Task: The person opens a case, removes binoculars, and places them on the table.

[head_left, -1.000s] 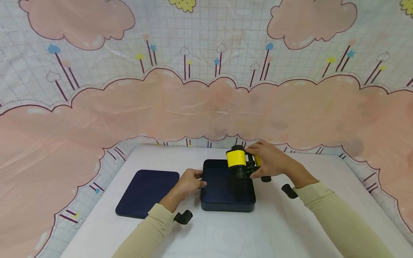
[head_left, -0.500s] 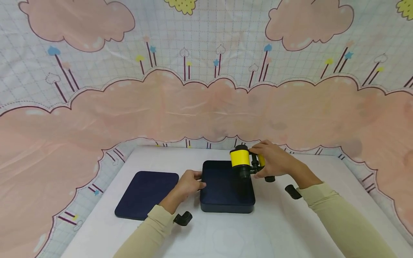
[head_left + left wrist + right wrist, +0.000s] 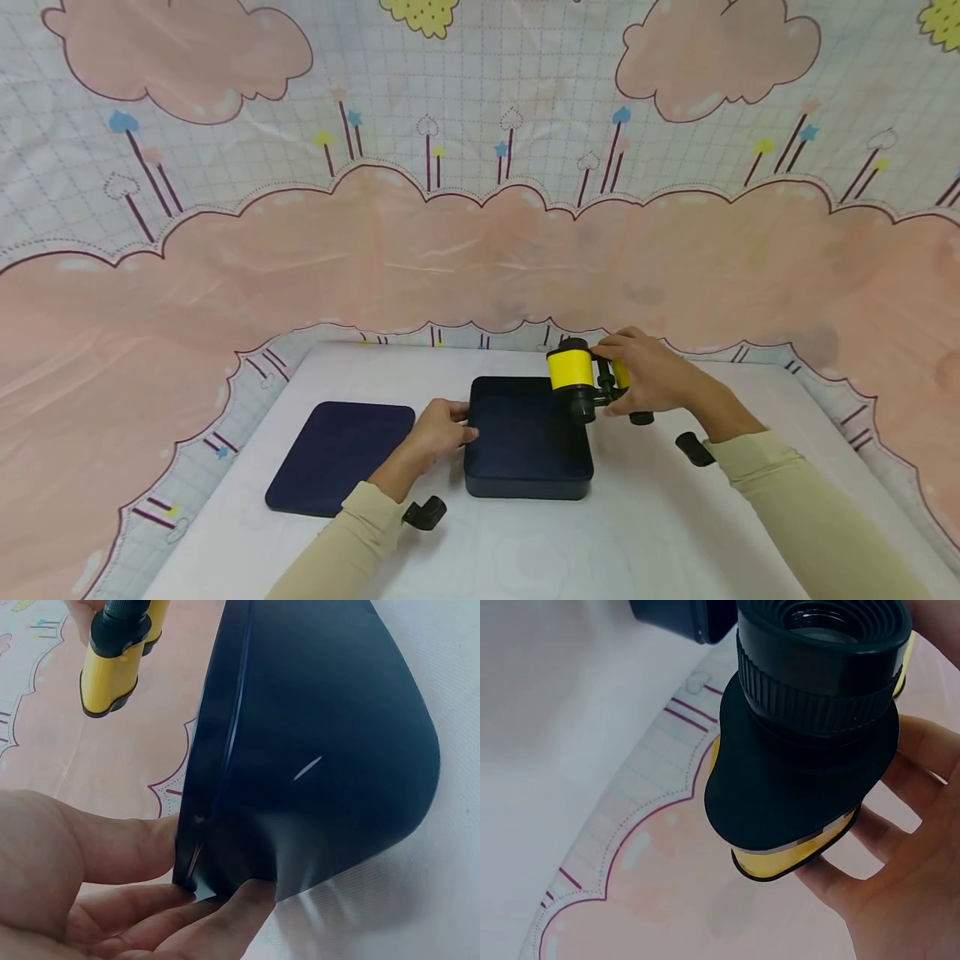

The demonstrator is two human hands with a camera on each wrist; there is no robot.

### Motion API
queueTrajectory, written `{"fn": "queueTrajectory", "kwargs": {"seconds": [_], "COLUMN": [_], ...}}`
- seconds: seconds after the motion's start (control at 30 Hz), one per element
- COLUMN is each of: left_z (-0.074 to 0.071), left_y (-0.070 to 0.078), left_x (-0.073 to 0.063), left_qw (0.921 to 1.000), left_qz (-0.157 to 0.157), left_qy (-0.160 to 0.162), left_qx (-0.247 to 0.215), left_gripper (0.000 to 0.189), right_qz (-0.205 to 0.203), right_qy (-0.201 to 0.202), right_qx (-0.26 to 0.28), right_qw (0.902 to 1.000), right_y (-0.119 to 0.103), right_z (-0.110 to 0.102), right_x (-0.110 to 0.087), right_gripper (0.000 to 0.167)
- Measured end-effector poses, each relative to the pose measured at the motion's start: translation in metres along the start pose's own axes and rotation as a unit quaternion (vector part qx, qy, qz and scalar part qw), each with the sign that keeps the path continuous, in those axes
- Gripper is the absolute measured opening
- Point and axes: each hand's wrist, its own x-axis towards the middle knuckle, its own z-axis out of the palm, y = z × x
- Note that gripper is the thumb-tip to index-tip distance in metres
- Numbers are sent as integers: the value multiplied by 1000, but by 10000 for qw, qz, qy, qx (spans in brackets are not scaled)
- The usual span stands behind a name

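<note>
Yellow and black binoculars [image 3: 572, 371] are gripped in my right hand [image 3: 654, 377], held up over the right rear corner of a dark blue open box [image 3: 525, 487]. In the right wrist view a black eyepiece [image 3: 821, 682] faces the camera, and the fingers wrap the far barrel. My left hand [image 3: 435, 432] holds the box's left wall between thumb and fingers; the left wrist view shows the thumb [image 3: 135, 847] on one side of the rim and the fingers on the other. Flat on the table left of the box lies a dark blue lid [image 3: 341, 458], partly behind the left forearm.
The white table [image 3: 600, 550] carries the box and lid. Behind it hangs a pink and white patterned cloth [image 3: 465, 258] with printed clouds. Black wrist-camera mounts [image 3: 425, 513] stick out beside both sleeves.
My right hand has shifted the binoculars to the right, from over the box toward its right edge. The left hand stays on the box's left wall.
</note>
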Motion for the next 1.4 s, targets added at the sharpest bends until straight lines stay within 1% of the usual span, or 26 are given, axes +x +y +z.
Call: {"fn": "queueTrajectory", "kwargs": {"seconds": [0.17, 0.4, 0.7, 0.93, 1.1, 1.4], "left_z": [0, 1, 0, -1, -1, 0], "left_y": [1, 1, 1, 1, 1, -1], "left_x": [1, 0, 0, 0, 0, 1], "left_qw": [10000, 10000, 9999, 10000, 10000, 10000], "left_qz": [-27, -64, -125, -38, -61, -64], "left_qy": [15, -20, 11, -8, 15, 22], "left_qx": [51, 49, 31, 9, 35, -30], "left_gripper": [56, 57, 57, 58, 58, 58], "right_qz": [111, 151, 257, 289, 392, 414], "right_qy": [-16, 7, 2, 14, 34, 37], "right_qx": [26, 6, 57, 43, 109, 194], "right_qw": [9999, 9999, 9997, 9996, 9992, 9989], "right_y": [5, 9, 15, 19, 22, 27], "right_z": [-1, -3, -7, -10, -10, -10], "right_x": [-3, -7, -12, -16, -19, -26], "right_gripper": [93, 92, 93, 92, 93, 95]}}
